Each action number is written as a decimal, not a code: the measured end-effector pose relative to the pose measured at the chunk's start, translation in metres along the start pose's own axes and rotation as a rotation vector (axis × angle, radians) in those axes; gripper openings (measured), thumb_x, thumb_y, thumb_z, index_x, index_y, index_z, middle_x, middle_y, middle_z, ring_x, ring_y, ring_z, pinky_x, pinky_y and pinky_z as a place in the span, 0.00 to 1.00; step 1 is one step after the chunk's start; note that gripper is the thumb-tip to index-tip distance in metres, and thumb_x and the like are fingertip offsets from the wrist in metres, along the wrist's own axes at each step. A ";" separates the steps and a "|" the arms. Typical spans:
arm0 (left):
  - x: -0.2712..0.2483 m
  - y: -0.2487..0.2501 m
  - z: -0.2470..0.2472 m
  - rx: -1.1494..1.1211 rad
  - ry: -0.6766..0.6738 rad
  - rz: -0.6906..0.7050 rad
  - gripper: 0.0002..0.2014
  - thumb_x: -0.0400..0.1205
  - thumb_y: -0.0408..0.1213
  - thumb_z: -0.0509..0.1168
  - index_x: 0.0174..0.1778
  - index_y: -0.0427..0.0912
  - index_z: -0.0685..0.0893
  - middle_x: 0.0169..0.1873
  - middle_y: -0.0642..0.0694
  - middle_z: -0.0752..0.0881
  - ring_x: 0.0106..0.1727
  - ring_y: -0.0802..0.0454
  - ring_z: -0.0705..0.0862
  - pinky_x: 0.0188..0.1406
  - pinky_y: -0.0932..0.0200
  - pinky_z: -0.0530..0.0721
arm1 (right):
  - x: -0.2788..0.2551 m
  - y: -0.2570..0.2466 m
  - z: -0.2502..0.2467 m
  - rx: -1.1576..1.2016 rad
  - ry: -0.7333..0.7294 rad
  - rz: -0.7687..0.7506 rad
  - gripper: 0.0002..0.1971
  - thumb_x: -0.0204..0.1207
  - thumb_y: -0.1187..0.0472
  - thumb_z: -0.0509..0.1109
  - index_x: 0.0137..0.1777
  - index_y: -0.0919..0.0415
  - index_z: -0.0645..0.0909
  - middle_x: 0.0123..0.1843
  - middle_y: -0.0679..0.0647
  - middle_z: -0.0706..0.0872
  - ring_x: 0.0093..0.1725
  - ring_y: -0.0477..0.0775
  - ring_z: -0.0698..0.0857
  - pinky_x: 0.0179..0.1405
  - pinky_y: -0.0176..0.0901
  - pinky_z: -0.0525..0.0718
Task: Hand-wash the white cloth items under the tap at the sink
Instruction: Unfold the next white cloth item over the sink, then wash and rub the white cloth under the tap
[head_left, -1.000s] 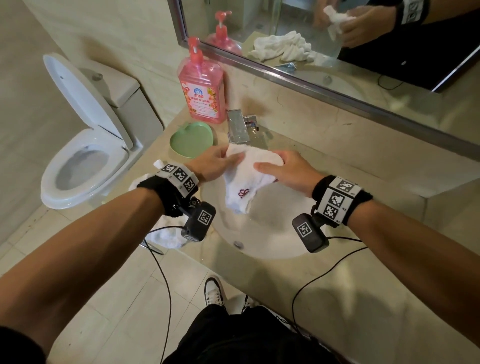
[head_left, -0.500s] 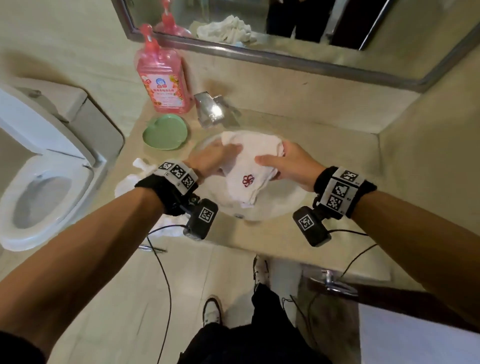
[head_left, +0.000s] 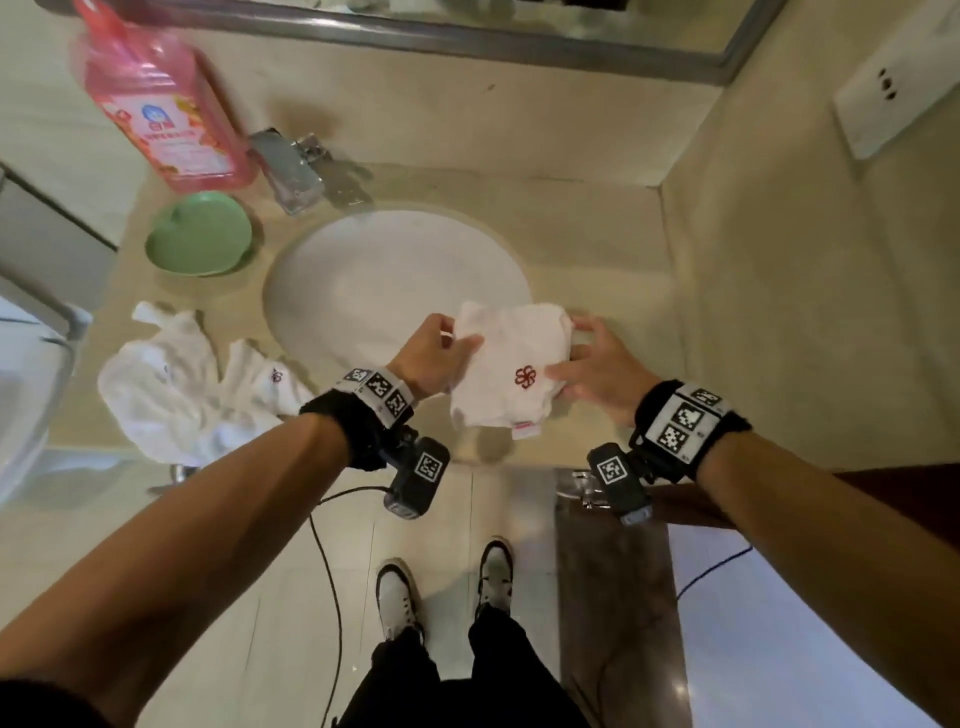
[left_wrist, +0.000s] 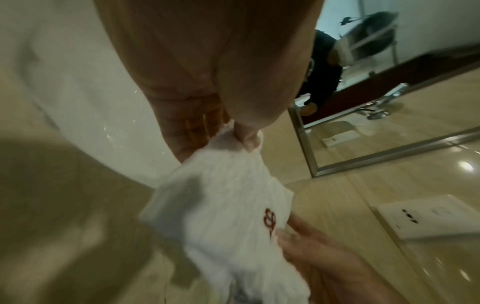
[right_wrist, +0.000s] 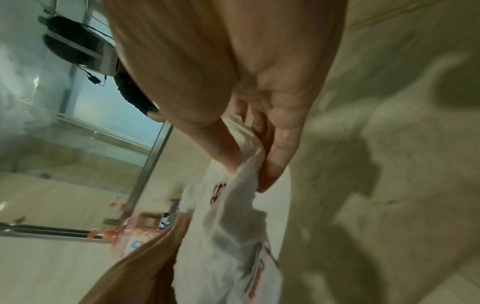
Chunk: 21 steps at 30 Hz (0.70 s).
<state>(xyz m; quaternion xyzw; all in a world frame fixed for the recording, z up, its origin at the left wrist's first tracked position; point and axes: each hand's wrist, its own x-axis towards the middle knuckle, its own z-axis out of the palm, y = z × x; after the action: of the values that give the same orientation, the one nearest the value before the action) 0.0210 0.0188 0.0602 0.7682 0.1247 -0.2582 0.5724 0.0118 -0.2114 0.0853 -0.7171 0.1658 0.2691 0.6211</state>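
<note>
A white cloth (head_left: 506, 369) with a red emblem hangs between both hands over the near rim of the round white sink (head_left: 363, 280). My left hand (head_left: 441, 353) pinches its left edge between thumb and fingers; the left wrist view shows the same cloth (left_wrist: 223, 197) under that pinch. My right hand (head_left: 587, 364) pinches the right edge, thumb on top, and in the right wrist view the cloth (right_wrist: 241, 185) runs between thumb and fingers. The chrome tap (head_left: 291, 166) stands at the sink's far left, well away from the cloth. I see no water running.
More white cloths (head_left: 176, 384) lie heaped on the counter left of the sink. A green heart-shaped dish (head_left: 200, 234) and a pink soap bottle (head_left: 161, 109) stand near the tap. A mirror frame (head_left: 467, 36) runs along the back; a wall with a socket (head_left: 888, 98) closes the right side.
Both hands have drawn the cloth back from under the tap to the near rim of the sink. The head view has tilted down.
</note>
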 end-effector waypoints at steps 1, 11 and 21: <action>0.006 -0.002 0.008 -0.047 -0.035 -0.038 0.12 0.85 0.43 0.66 0.58 0.44 0.72 0.52 0.38 0.87 0.46 0.40 0.89 0.43 0.40 0.91 | 0.008 0.006 -0.011 -0.050 0.035 0.012 0.35 0.73 0.80 0.74 0.70 0.54 0.62 0.65 0.66 0.83 0.56 0.63 0.89 0.38 0.54 0.92; 0.052 -0.046 0.078 0.345 -0.018 -0.197 0.15 0.76 0.37 0.73 0.55 0.50 0.77 0.47 0.52 0.86 0.44 0.55 0.85 0.38 0.61 0.84 | 0.059 0.088 -0.052 -0.657 0.062 0.066 0.18 0.69 0.65 0.83 0.52 0.53 0.77 0.55 0.53 0.86 0.51 0.57 0.87 0.45 0.47 0.88; 0.030 -0.031 0.005 0.464 0.048 -0.123 0.09 0.81 0.44 0.69 0.55 0.51 0.80 0.56 0.49 0.87 0.55 0.48 0.86 0.61 0.52 0.83 | 0.075 0.025 0.006 -0.923 -0.016 -0.200 0.09 0.73 0.53 0.76 0.47 0.52 0.80 0.44 0.46 0.80 0.42 0.47 0.79 0.38 0.39 0.73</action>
<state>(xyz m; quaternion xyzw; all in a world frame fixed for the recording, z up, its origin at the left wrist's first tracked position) 0.0295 0.0202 0.0177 0.8761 0.1220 -0.2960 0.3605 0.0570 -0.2023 0.0204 -0.9287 -0.0456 0.2589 0.2617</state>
